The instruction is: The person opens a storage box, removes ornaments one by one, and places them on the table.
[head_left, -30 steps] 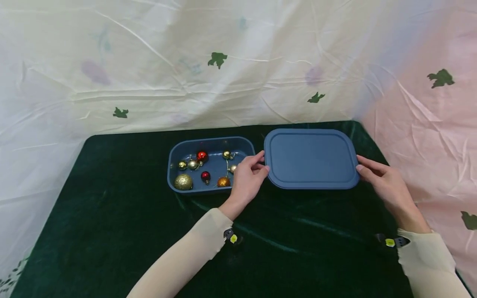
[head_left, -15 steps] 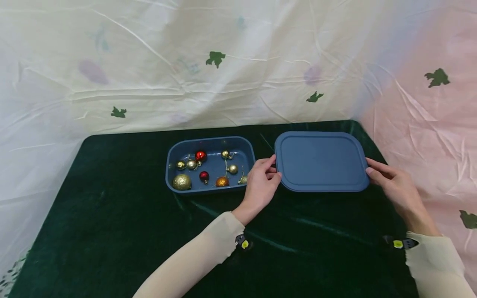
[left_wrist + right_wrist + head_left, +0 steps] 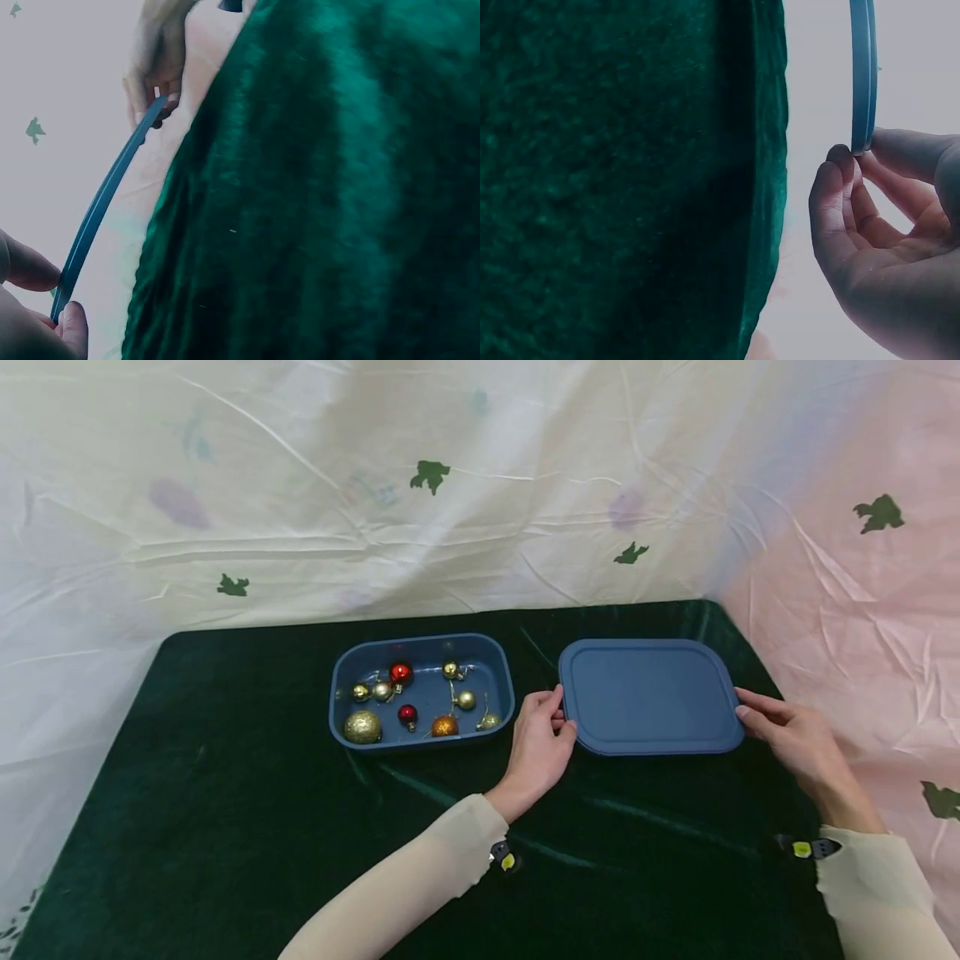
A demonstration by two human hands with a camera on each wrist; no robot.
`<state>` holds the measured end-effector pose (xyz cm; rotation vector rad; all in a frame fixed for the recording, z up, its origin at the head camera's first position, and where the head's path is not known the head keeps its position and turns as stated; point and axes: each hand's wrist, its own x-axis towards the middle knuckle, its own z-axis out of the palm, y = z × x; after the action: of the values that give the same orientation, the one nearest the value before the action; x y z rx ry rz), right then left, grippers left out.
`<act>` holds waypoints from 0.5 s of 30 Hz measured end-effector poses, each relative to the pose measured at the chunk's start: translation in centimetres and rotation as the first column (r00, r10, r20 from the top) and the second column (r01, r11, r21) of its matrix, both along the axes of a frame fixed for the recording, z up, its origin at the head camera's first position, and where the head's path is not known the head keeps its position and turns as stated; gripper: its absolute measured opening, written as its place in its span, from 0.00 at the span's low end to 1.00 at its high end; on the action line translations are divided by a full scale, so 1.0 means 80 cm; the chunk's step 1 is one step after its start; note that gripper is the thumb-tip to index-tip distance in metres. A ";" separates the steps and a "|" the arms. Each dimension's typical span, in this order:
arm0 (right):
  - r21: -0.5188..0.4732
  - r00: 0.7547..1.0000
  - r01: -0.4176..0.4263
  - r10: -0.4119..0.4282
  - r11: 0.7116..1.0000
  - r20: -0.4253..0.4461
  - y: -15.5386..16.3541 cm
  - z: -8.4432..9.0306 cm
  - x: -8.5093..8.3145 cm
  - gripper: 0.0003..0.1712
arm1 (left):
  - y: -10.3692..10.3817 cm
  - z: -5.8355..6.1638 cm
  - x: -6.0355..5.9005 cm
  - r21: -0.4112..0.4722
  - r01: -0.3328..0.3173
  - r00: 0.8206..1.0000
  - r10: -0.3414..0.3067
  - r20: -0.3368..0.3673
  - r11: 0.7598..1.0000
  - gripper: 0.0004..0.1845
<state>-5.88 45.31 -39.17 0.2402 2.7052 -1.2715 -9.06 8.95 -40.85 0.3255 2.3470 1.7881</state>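
Observation:
A blue rounded-rectangle lid [image 3: 651, 695] is held flat between both hands, to the right of the blue box. My left hand [image 3: 538, 745] pinches its left edge, thumb in front and fingers behind. On the opposite edge, my right hand [image 3: 798, 743] pinches it the same way. Both wrist views show the lid [image 3: 105, 199] edge-on, raised above the green cloth. The open blue box [image 3: 422, 746] holds several small bauble ornaments: a large glittery gold bauble [image 3: 363, 727], a bright red bauble [image 3: 401, 673], a dark red bauble [image 3: 407, 716], an orange bauble [image 3: 444, 727] and smaller gold ones.
A dark green velvet cloth [image 3: 225, 827] covers the table. Pale fabric [image 3: 315, 527] with green leaf-like patches hangs behind it, and pinkish fabric [image 3: 847, 635] hangs at the right. The box stands close to the left hand's knuckles.
Both hands have carried the lid to the right, away from the box, then lower and nearer to me. More baubles at the box's right end now show. The box has stayed in place.

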 end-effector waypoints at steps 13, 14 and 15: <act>0.098 0.994 -0.085 0.077 0.992 0.081 -0.005 -0.007 -0.020 0.37 | 0.003 -0.022 -0.010 -0.110 -0.010 1.000 0.010 0.006 0.994 0.29; 0.103 0.993 -0.088 0.079 0.991 0.086 -0.004 -0.009 -0.022 0.37 | 0.003 -0.022 -0.011 -0.116 -0.007 1.000 0.008 0.010 0.993 0.29; 0.107 0.993 -0.094 0.085 0.990 0.087 -0.004 -0.010 -0.024 0.36 | 0.003 -0.023 -0.012 -0.122 -0.004 1.000 0.005 0.012 0.992 0.29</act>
<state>-7.77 45.01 -39.96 0.1771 2.6863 -1.0656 -9.99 9.22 -42.67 0.2907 2.4369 1.6340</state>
